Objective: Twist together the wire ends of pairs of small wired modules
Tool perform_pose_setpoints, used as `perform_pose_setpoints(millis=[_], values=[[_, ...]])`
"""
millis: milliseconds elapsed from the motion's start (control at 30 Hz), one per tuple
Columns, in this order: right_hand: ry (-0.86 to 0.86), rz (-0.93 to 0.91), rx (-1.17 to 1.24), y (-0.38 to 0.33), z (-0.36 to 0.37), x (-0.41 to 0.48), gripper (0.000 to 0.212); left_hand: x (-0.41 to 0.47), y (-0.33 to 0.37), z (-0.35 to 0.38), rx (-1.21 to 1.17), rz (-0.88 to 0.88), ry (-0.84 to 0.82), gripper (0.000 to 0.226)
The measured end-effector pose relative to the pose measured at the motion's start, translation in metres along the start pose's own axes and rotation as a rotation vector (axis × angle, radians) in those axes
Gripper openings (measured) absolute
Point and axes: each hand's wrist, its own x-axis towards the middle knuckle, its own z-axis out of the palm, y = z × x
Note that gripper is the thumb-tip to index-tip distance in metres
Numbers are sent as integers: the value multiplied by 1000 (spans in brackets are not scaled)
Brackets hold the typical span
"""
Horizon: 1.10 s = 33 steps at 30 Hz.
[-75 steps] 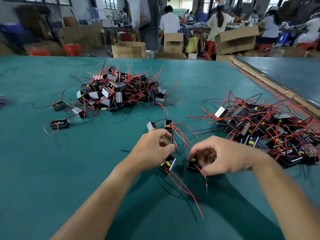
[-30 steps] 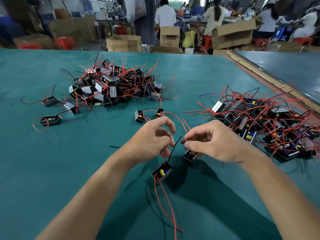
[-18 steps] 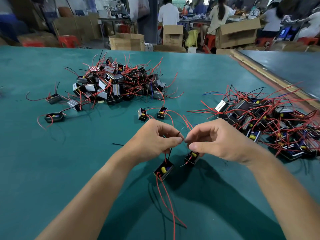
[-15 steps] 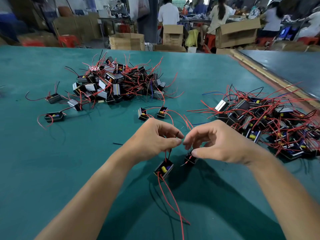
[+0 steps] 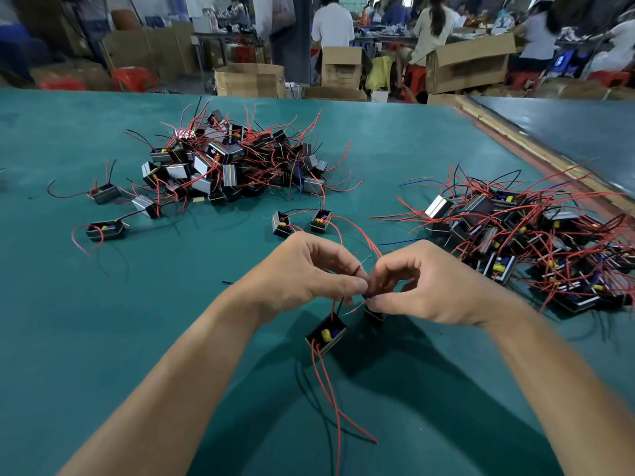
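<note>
The black wire ends [image 5: 361,281] of two small modules meet between the two hands, just above the green table [image 5: 103,338]. The left hand [image 5: 305,276] has its fingers curled, with thumb and forefinger pinching the black wire ends. The right hand [image 5: 426,286] is curled the same way, and its thumb and forefinger tips pinch the same spot from the other side, so the fingertips of the two hands nearly touch.

The open-topped module [image 5: 326,334] with a yellow part inside hangs or rests just below the left hand; I cannot tell which. Its red wires [image 5: 330,400] trail toward the camera across the table. The second module [image 5: 374,314] sits mostly hidden beneath the right hand's fingers.

Just beyond the hands lies a joined pair of modules [image 5: 299,223], side by side. Farther back on the left is a heap of modules [image 5: 233,163] tangled in red and black leads, with three stray modules [image 5: 104,194] to its left. Another heap [image 5: 532,235] spreads out to the right of the right hand.

Past the table's far edge stand cardboard boxes [image 5: 249,80], with people [image 5: 332,20] working at benches.
</note>
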Motion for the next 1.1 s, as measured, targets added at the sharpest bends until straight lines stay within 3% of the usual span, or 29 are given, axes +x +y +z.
perform_pose_setpoints(millis=[433, 633, 767, 867, 1000, 1100], values=[[44, 42, -61, -1, 6, 3, 16, 1, -1, 1, 6, -69, 75, 16], [93, 96, 28, 3, 0, 3, 16, 1, 0, -2, 42, -95, 88, 15], [273, 158, 31, 10, 2, 7, 19, -1, 1, -2, 42, -109, 47, 13], [396, 196, -10, 11, 9, 10, 34, -1, 1, -3, 26, -113, 39, 14], [273, 133, 29, 7, 10, 7, 17, -1, 0, -3, -19, -128, 72, 14], [198, 53, 5, 2, 9, 5, 17, 0, -1, -4, -29, -143, 101, 9]])
